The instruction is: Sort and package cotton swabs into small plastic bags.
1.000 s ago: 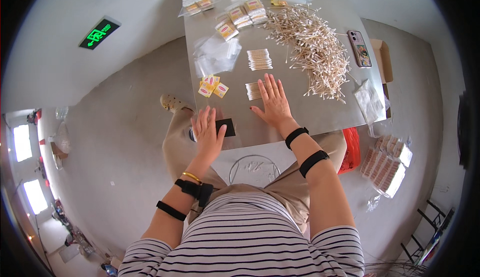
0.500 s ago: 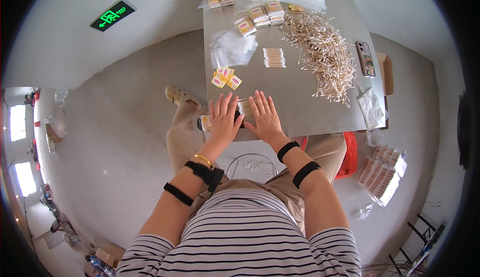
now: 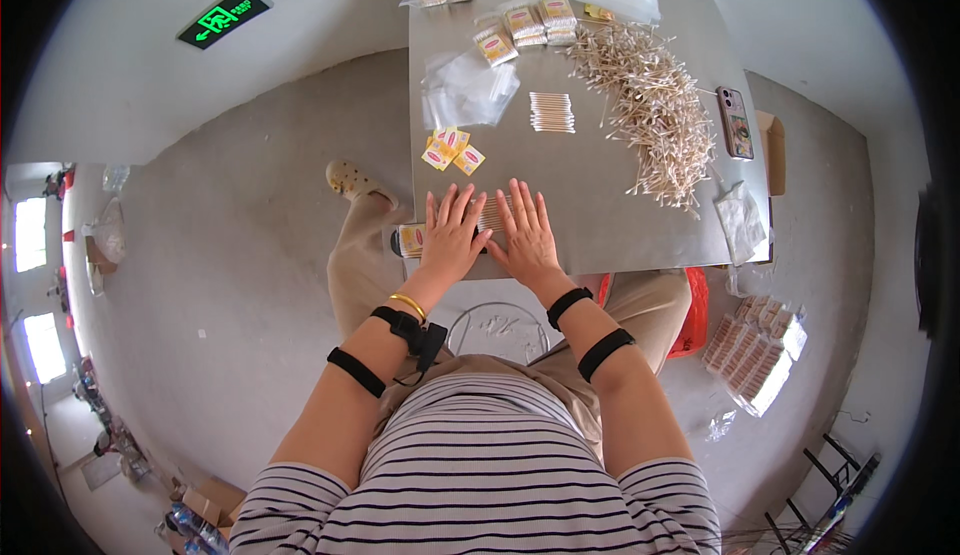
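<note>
A small row of cotton swabs point(image 3: 488, 216) lies at the table's near edge, partly hidden between my two hands. My left hand point(image 3: 452, 233) lies flat along its left side, fingers stretched. On its right side is my right hand point(image 3: 526, 233), also flat with the fingers straight and apart. The thumbs nearly meet below the swabs. Beside my left hand, at the table's edge, is a yellow-and-white pack point(image 3: 410, 241). Farther in, a second neat row of swabs point(image 3: 552, 113) rests alone. Several yellow printed cards point(image 3: 453, 152) lie to the left.
A large loose heap of swabs point(image 3: 655, 120) covers the table's right side, with a phone point(image 3: 735, 123) beyond it. Clear plastic bags point(image 3: 468, 93) and filled swab packs point(image 3: 525, 27) sit at the far left. Bundled packs point(image 3: 757, 353) stand on the floor at right.
My hands have come slightly closer together around the swab row, the left one shifting a little right. Both stay flat. The whole view has shifted slightly.
</note>
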Tool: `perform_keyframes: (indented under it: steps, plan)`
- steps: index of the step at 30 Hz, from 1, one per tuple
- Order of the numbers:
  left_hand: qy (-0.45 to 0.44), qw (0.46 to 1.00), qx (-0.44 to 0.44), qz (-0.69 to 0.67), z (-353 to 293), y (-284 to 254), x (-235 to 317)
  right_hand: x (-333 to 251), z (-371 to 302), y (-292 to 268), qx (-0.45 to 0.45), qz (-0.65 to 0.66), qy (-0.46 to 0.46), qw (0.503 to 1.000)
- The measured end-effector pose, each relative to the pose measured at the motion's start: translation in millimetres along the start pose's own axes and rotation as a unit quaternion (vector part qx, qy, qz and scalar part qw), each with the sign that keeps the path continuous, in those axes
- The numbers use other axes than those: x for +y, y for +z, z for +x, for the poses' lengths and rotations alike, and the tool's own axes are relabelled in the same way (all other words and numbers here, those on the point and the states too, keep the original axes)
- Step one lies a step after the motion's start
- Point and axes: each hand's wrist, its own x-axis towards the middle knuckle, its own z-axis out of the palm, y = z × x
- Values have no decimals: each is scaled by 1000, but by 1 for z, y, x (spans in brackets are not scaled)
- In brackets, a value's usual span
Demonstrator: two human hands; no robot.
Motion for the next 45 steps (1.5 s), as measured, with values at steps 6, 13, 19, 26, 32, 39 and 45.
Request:
perform_keyframes:
  steps: [6,13,19,26,32,39,45]
  plan:
    - [-163,981,92,-56,-33,-15,-36,-3,0,-1,-6,12,15,1000]
    - [-318,908,124,-242,-77,11,-90,-13,0,-1,-49,-29,15,998]
    - [-408,843,91,-340,-53,27,-82,-33,-3,9,-46,-13,5,999]
    - [-464,789,114,-386,-51,42,-85,-55,-2,12,-64,-16,10,998]
    - [-481,678,163,-531,-46,47,-77,-58,-2,17,-52,-8,8,999]
    - [-493,622,179,-582,-45,49,-73,-65,0,24,-38,4,12,999]
    - [-475,667,184,-544,-44,44,-72,-82,4,23,-55,-5,36,998]
